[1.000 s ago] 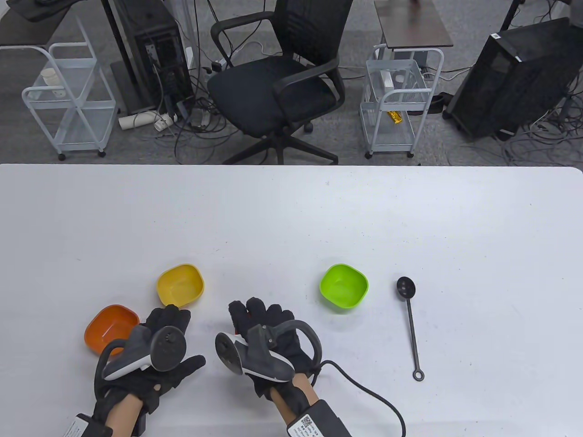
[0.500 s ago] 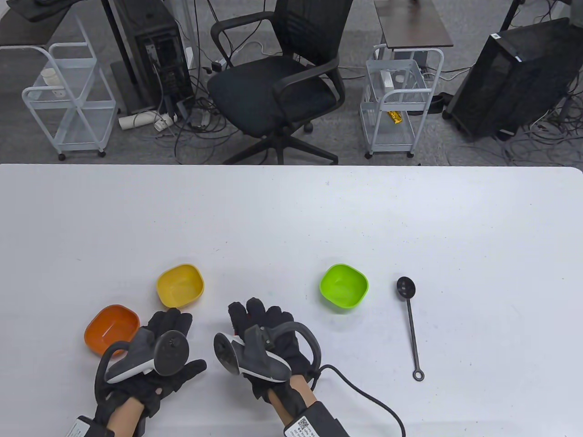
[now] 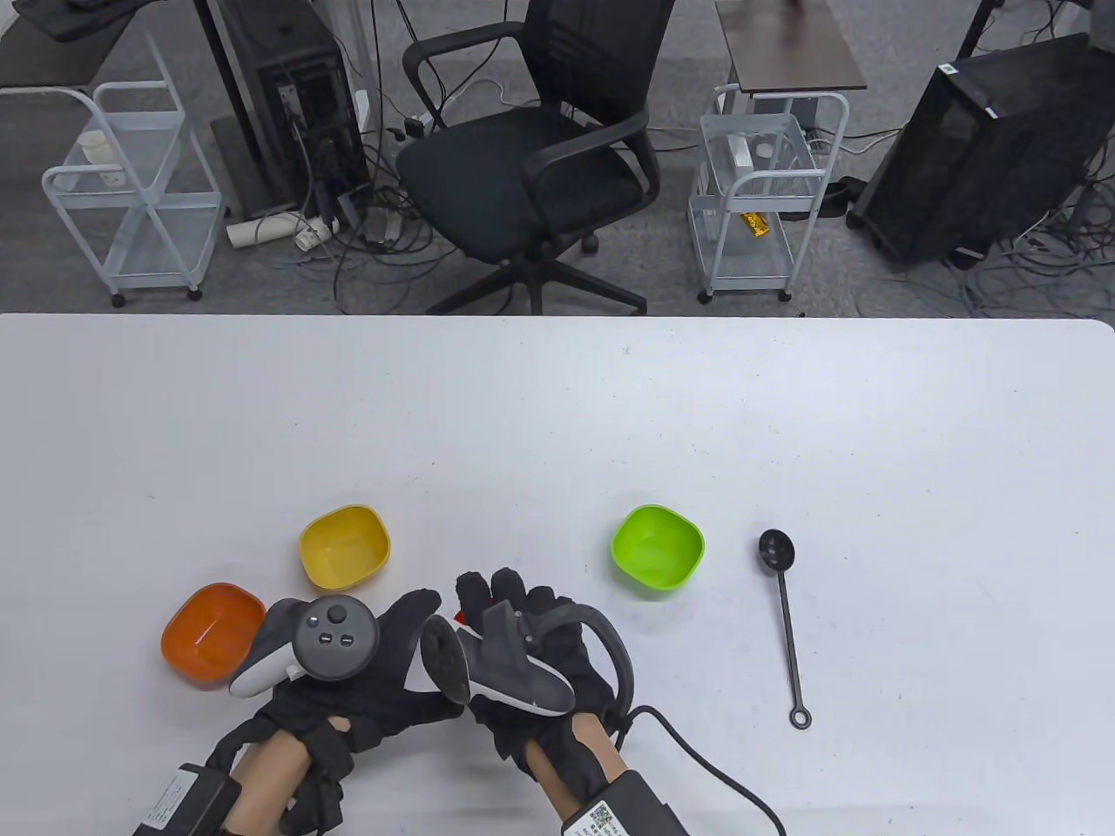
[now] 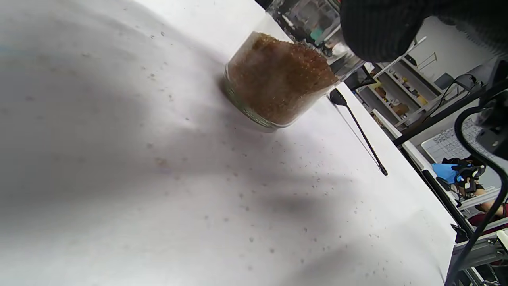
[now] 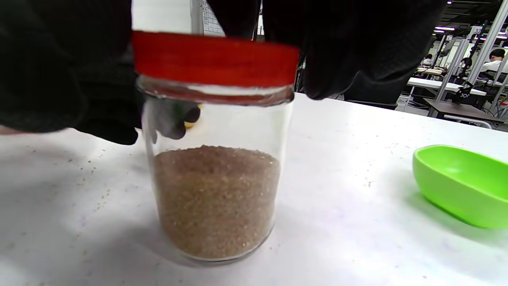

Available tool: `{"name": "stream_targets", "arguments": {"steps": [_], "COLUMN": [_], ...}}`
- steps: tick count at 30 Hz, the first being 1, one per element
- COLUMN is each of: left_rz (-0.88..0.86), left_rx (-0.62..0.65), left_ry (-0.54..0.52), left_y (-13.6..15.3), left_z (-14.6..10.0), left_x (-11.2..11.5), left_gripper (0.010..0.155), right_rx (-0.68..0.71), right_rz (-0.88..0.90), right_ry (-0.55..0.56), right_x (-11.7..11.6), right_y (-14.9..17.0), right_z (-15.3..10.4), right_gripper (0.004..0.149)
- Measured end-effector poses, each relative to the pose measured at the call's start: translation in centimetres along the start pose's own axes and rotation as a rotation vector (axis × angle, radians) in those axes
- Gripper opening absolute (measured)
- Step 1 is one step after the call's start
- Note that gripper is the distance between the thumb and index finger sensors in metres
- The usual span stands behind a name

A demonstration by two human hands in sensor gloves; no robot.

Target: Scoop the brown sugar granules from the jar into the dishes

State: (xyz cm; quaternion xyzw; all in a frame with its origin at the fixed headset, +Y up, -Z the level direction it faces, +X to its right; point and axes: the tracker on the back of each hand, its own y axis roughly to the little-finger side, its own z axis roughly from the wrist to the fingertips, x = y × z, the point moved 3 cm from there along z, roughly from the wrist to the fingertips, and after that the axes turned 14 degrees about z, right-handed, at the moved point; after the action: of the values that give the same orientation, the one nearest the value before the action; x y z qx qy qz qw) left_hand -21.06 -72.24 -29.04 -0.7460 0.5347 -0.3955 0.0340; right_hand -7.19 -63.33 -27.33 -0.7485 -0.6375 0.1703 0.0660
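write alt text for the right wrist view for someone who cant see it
A clear glass jar about half full of brown sugar granules stands on a white table, with black-gloved fingers on its red lid. A green dish sits at right.

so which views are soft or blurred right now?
Table view: sharp and evenly lit. Left wrist view: tilted, jar and near table soft, broad hand shadows. Right wrist view: red lid smeared, sugar fairly crisp.

Both hands (image 3: 453, 649) side by side, fingers curled inward.
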Motion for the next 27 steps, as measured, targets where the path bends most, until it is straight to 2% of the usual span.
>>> {"name": "stream_targets", "arguments": {"steps": [5, 10, 16, 27], "left_rz": [-0.095, -0.215, -0.24, -0.279], "left_rx": [0.041, 0.108, 0.035, 0.027], "left_ry": [0.061, 0.031, -0.052, -0.066], "left_y": [-0.3, -0.2, -0.7, -0.3], "left_z": [2.2, 3.2, 3.5, 3.8], "left_x": [0.7, 1.7, 2.0, 1.9], "left_gripper": [0.12, 0.119, 0.117, 0.113], "right_rx": [-0.018, -0.014, -0.037, -0.037], "right_rz": [-0.042, -0.105, -0.093, -0.123], "right_ry": [-0.027, -0.056, -0.065, -0.072], "right_x": [0.5, 0.2, 0.6, 0.6], "right_y": [-0.5, -1.4, -1.6, -2.1], "right_z": [0.1, 0.4, 1.2, 1.4], "right_gripper": [0.083, 0.083, 0.081, 0.08]}}
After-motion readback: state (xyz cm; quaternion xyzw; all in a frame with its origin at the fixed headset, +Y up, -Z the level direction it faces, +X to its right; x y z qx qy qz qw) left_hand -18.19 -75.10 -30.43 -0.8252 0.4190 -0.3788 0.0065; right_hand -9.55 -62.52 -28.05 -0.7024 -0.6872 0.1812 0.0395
